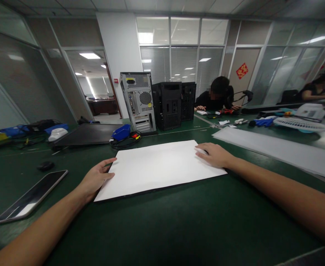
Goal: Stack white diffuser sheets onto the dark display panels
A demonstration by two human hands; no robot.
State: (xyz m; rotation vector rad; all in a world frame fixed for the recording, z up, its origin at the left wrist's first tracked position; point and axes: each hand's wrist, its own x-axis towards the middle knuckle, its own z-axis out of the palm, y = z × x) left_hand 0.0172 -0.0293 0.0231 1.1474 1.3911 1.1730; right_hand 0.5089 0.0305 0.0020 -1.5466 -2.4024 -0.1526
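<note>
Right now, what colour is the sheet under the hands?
The sheet is plain white; best seen in the head view.

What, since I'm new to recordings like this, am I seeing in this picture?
There's no machine: a person works bare-handed, and the camera worn on their head looks forward and down. Between their arms, over a green tabletop, is a large white sheet. The left hand touches its left edge; the right hand rests on its right end. How firmly either grips is hard to tell. A phone lies to the left, and computer cases stand beyond.
</note>
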